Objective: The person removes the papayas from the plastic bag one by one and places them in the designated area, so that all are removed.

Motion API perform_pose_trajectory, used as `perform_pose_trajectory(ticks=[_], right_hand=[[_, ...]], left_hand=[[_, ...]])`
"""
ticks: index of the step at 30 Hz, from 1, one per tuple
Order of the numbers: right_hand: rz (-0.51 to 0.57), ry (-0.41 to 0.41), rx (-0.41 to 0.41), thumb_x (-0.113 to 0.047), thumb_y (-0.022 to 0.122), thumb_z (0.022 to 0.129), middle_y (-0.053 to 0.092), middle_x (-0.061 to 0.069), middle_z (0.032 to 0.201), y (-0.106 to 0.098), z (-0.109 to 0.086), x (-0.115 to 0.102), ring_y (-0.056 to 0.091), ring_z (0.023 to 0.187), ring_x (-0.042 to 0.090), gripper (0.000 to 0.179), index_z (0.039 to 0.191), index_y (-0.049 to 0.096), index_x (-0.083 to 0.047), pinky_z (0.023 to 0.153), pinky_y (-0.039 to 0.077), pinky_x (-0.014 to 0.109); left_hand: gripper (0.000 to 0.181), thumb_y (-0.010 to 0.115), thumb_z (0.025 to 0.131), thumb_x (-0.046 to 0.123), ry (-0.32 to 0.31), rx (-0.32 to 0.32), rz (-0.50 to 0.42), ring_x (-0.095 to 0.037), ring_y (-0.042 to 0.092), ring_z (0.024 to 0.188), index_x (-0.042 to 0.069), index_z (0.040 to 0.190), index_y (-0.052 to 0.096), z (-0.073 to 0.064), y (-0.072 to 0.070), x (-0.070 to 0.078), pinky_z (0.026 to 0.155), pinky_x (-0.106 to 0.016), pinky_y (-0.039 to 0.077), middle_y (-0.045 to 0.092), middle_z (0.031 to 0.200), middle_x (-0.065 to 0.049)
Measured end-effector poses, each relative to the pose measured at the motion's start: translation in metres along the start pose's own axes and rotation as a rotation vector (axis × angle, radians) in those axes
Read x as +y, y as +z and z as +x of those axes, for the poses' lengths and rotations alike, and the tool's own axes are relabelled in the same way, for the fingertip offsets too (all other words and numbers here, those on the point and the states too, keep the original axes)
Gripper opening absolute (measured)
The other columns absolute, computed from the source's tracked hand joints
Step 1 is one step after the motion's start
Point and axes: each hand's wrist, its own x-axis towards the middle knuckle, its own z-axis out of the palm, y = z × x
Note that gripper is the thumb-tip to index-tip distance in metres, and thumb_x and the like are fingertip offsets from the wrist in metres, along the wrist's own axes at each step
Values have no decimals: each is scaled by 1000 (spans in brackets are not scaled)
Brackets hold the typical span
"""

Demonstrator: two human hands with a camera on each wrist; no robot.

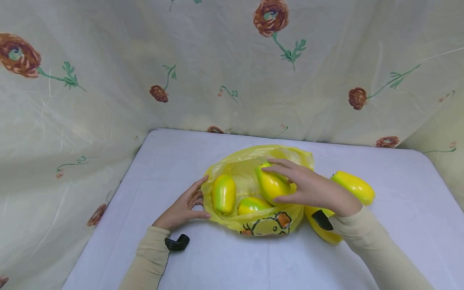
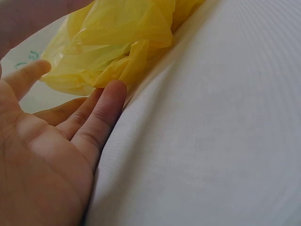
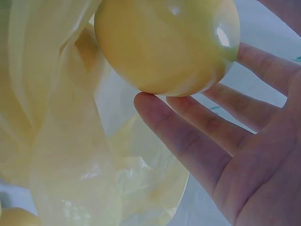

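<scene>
A yellow plastic bag (image 1: 253,151) with a cartoon duck face on its front lies open-mouthed on the table. My right hand (image 1: 309,187) grips a yellow-green mango (image 1: 270,185) over the bag's mouth, thumb and fingers spread around it. The right wrist view shows that mango (image 3: 167,44) up close against the fingers. Two more mangoes are inside the bag: one upright in the picture at the left (image 1: 224,194), another low in front (image 1: 252,205), partly hidden by the rim. At the bag's left edge, my left hand (image 1: 185,207) touches the plastic with extended fingers.
Right of the bag, a mango (image 1: 353,187) lies behind my right forearm. More yellow fruit (image 1: 326,234) shows under that wrist, partly covered. The table has a white cloth (image 1: 217,266), and a flowered curtain (image 1: 203,48) hangs behind it.
</scene>
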Motion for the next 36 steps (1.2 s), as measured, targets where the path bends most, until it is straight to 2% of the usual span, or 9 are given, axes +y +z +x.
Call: perform_pose_trajectory(ticks=[7,13,19,26,32,36], right_hand=[[12,8,29,-29,82,90,35,11,167,0,-8,1,46,145,41,74,155,48,-22,108,49,59],[15,31,36,-29,83,89,36,11,166,0,-15,3,53,138,39,75,155,47,-25,100,56,52],[3,53,56,-33,83,89,37,11,166,-1,-23,4,56,134,39,75,155,48,-27,99,56,53],[-28,47,86,-38,82,89,39,11,165,-2,-31,7,53,136,43,74,154,49,-25,101,53,60],[-14,61,84,-41,81,89,36,13,166,-6,-37,6,53,136,45,75,154,49,-23,96,56,58],[-3,70,91,-44,80,90,36,13,166,-9,-41,5,52,138,45,75,154,48,-23,99,54,60]], left_hand=[[112,88,82,12,-1,0,4,-26,60,116,43,164,18,0,0,-1,103,-27,50,38,165,-8],[111,88,82,14,-5,2,7,-26,60,116,43,163,18,0,0,0,105,-30,50,40,163,-8],[111,89,82,14,-8,5,8,-26,60,116,43,163,19,-1,0,-1,104,-28,49,39,163,-8],[112,88,82,13,1,-1,6,-26,60,115,43,164,18,0,0,0,103,-27,50,41,162,-9],[112,88,82,13,1,1,9,-26,59,115,44,163,18,0,0,0,102,-27,50,40,162,-8],[112,89,82,13,5,0,10,-26,59,115,44,163,18,0,0,-1,102,-27,50,38,164,-7]])
